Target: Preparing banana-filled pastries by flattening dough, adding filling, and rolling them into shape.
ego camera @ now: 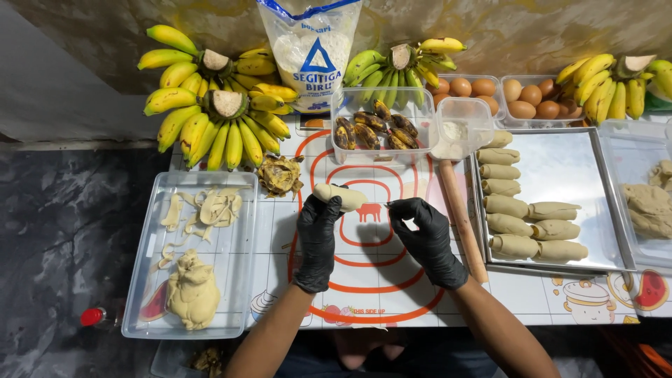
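At the centre of the frame, my left hand [318, 234], in a black glove, grasps a pale dough-wrapped roll [340, 196] and holds it above the white silicone mat with red-orange rings [364, 280]. My right hand [422, 234], also gloved in black, hovers just beside it, its fingertips [397, 207] pinched together on what may be a scrap of dough too small to tell. A wooden rolling pin [462, 218] lies right of my right hand. Further right, a shiny metal tray [567, 168] carries finished pale rolls [521, 227]. At lower left, a clear plastic tray [238, 294] holds a lump of beige dough [192, 290] and trimmings. Bunches of yellow bananas [210, 105] line the upper left.
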